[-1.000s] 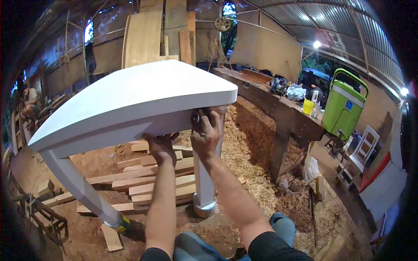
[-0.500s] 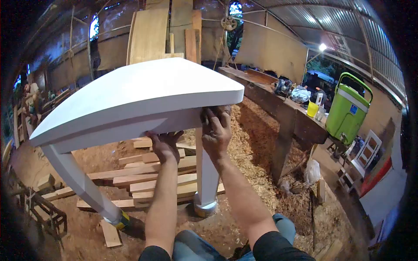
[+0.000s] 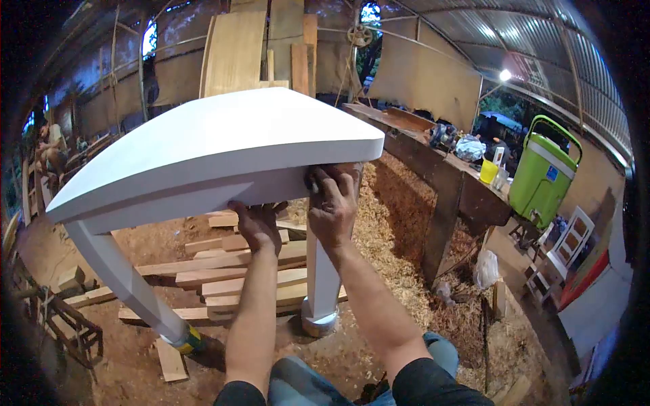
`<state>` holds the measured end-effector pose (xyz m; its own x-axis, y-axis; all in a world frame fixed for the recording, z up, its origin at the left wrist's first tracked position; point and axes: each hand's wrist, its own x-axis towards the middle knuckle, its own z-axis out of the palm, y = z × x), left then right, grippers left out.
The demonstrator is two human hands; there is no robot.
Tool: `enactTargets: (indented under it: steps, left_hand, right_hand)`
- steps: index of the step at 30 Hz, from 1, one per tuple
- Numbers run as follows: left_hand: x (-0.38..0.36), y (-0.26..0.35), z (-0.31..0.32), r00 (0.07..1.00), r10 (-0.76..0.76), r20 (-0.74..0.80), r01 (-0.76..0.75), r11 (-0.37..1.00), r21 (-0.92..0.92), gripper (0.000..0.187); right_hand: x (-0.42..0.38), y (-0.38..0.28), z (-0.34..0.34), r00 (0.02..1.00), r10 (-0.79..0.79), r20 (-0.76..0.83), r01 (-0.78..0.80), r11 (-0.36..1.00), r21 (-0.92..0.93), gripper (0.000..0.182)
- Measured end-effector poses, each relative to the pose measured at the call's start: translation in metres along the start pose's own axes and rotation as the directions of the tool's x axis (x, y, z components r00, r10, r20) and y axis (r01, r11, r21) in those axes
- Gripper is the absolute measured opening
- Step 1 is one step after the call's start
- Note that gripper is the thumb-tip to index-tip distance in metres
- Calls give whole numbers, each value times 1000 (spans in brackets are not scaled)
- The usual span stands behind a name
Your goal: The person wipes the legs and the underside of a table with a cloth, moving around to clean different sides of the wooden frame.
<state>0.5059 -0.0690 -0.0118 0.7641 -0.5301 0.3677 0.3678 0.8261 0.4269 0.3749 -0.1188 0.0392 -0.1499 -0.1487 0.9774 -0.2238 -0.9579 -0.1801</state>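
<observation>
A white table (image 3: 237, 128) with a curved front edge stands before me, on a bent left leg (image 3: 132, 284) and a straighter right leg (image 3: 322, 277). My left hand (image 3: 258, 227) holds the lower edge of its apron (image 3: 203, 196), with some fingertips hidden behind it. Close to the top of the right leg, my right hand (image 3: 333, 206) presses against the apron under the tabletop. Its fingers are curled over something small and dark that I cannot make out.
Cut boards (image 3: 237, 274) lie on the ground below the table. Wood shavings (image 3: 393, 230) spread to the right. A workbench (image 3: 440, 155) carries a yellow cup (image 3: 488, 171); a green cooler (image 3: 544, 176) is near its end. A person (image 3: 53, 145) is at the far left.
My right hand has slid slightly left along the apron, away from the tabletop's right corner. My left hand stays at the lower edge. The view has shifted slightly.
</observation>
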Motion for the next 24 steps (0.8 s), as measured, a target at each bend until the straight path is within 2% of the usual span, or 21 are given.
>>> enactTargets:
  steps: [2, 3, 5, 7, 10, 13, 16, 18, 20, 22, 23, 24]
  left_hand:
    - [1, 1, 3, 997, -32, -69, 31, 999, -15, 72]
    - [1, 2, 2, 999, -29, -44, 29, 1000, -5, 72]
    - [2, 1, -1, 999, -32, 10, 32, 999, 17, 72]
    - [0, 2, 2, 1000, -18, -12, 19, 999, 39, 74]
    - [0, 2, 5, 1000, 5, -24, -4, 999, 49, 76]
    - [1, 0, 1, 1000, -5, -17, 6, 999, 42, 77]
    - [5, -2, -2, 999, -17, -34, 18, 1000, 13, 76]
    - [3, -2, -3, 999, -17, -36, 17, 1000, 3, 75]
    - [-1, 2, 0, 1000, -15, -8, 15, 1000, 16, 74]
    - [-1, 2, 2, 998, -27, -65, 28, 1000, 9, 72]
    - [-1, 2, 4, 995, -34, -92, 35, 999, 6, 71]
    - [-1, 3, 6, 993, -39, -115, 41, 999, 15, 70]
  right_hand:
    - [-6, 15, 6, 997, 58, -49, -53, 994, 99, 21]
    - [-2, 15, 4, 995, 71, -66, -65, 993, 96, 22]
    - [-2, 10, 1, 999, 37, -22, -36, 998, 48, 23]
    - [-3, 14, 0, 999, -33, 0, 33, 999, 40, 23]
    - [-3, 20, -2, 997, 78, -26, -76, 995, 68, 25]
    - [-2, 13, -3, 1000, -29, 7, 29, 999, 25, 25]
    - [-2, 16, -3, 1000, -1, -23, 3, 999, 46, 25]
    - [1, 22, -6, 990, 105, -91, -101, 994, 48, 25]
    - [2, 23, -5, 997, 59, -47, -59, 998, 8, 21]
    - [-7, 23, -5, 1000, -11, 7, 11, 1000, 22, 20]
    - [-13, 25, -7, 1000, 18, 1, -18, 999, 47, 20]
    - [-11, 26, -9, 993, 115, -27, -112, 991, 74, 22]
